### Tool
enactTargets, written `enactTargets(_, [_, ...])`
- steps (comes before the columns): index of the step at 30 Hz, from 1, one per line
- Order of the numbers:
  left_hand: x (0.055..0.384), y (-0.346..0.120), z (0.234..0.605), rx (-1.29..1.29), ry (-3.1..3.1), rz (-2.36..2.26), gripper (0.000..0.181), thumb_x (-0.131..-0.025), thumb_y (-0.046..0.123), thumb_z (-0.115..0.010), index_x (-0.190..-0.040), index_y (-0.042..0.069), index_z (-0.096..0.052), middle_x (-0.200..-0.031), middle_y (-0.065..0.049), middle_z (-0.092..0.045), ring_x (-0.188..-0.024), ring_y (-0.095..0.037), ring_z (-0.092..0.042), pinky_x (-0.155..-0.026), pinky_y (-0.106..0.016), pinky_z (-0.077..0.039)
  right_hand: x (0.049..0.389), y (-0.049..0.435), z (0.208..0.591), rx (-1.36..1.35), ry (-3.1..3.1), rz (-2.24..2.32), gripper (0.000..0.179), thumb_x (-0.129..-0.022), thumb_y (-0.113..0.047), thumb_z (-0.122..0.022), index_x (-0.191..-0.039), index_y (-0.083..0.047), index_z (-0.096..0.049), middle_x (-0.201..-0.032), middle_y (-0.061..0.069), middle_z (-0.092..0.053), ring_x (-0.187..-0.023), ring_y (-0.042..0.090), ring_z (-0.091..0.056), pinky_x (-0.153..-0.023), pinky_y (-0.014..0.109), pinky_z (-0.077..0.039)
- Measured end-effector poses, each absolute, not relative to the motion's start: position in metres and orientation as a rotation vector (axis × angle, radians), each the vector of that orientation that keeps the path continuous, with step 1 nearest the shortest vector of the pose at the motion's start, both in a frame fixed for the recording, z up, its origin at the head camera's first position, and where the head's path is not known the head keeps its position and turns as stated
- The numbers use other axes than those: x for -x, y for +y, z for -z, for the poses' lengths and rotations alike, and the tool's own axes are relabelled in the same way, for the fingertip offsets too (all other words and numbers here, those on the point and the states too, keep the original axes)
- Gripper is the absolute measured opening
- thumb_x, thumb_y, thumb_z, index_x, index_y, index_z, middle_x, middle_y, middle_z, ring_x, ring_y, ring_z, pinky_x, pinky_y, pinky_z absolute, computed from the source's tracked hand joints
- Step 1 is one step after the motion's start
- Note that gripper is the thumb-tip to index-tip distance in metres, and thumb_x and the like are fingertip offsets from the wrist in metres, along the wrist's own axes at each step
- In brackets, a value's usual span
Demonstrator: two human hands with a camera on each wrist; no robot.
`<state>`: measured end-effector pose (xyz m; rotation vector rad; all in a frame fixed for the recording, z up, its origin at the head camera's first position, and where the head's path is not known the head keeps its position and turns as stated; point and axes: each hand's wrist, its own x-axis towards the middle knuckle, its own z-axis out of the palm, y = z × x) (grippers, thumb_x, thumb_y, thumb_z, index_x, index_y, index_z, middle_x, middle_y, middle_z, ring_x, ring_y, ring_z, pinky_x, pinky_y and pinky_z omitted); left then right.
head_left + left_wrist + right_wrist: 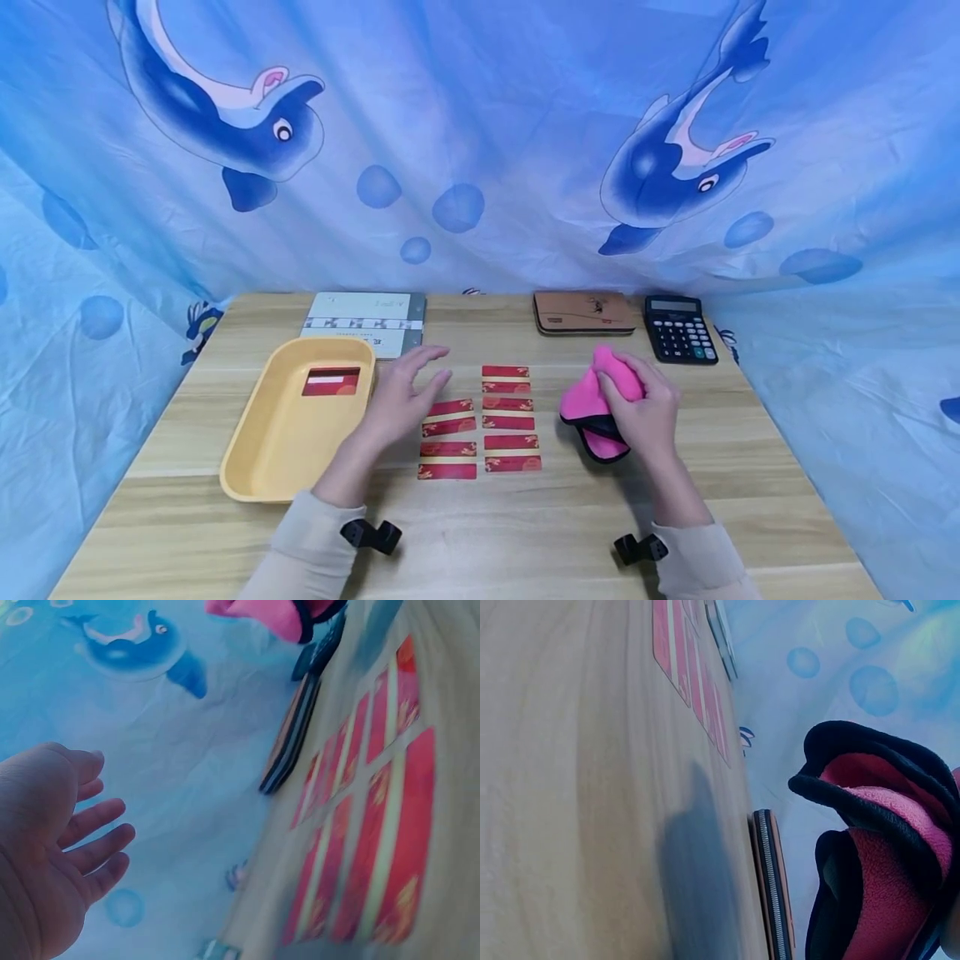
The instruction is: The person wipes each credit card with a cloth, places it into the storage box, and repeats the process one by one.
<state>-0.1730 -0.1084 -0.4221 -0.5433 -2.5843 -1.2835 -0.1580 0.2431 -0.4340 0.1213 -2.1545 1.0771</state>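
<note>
Gripping pink, black-edged, probably fleece cloth [581, 400] in right hand [645, 408]; having left hand [396, 402] half-spread, empty, beside red rectangular cards [450, 427].

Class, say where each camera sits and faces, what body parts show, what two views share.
Head: on the head, facing forward, down at the table; left hand, right hand, sleeves.
Left wrist: on that wrist, facing curtain and red cards; left hand.
Right wrist: on that wrist, facing pink cloth; sliver of right hand.
Shared by both wrist views: brown case.
</note>
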Motion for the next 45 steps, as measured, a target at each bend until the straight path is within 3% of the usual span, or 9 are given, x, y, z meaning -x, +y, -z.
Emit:
enactTargets(10, [0.183, -0.08, 0.456, 0.561, -2.643, 1.424, 0.035, -0.101, 0.024, -0.065, -0.134, 0.014, -0.064, -0.136, -0.004, -0.062, -0.131, -0.023, -0.055, -0.108, -0.047, -0.048, 0.156, 0.24, 0.44, -0.142, -2.141, -1.061, 0.036, -0.08, -0.005, -0.086, -0.114, -0.004, -0.075, -0.109, 0.014, -0.074, -0.098, 0.031, -0.07, -0.078, 0.013, -0.045])
enactTargets(24, [0.201, -0.063, 0.484, 0.503, -2.667, 1.456, 0.036, -0.099, 0.021, -0.068, -0.134, 0.011, -0.064, -0.134, -0.002, -0.062, -0.13, -0.023, -0.055, -0.107, -0.049, -0.048, 0.159, 0.241, 0.442, -0.147, -2.142, -1.07, 0.035, -0.081, -0.007, -0.086, -0.114, -0.003, -0.075, -0.11, 0.014, -0.074, -0.1, 0.031, -0.07, -0.082, 0.008, -0.045])
enactTargets(45, [0.234, -0.045, 0.507, 0.443, -2.743, 1.499, 0.046, -0.091, 0.02, -0.078, -0.134, 0.009, -0.064, -0.138, -0.01, -0.06, -0.134, -0.028, -0.051, -0.113, -0.048, -0.041, 0.158, 0.241, 0.441, -0.132, -2.176, -1.116, 0.036, -0.08, -0.007, -0.086, -0.114, -0.004, -0.074, -0.11, 0.014, -0.074, -0.098, 0.026, -0.069, -0.078, 0.008, -0.045])
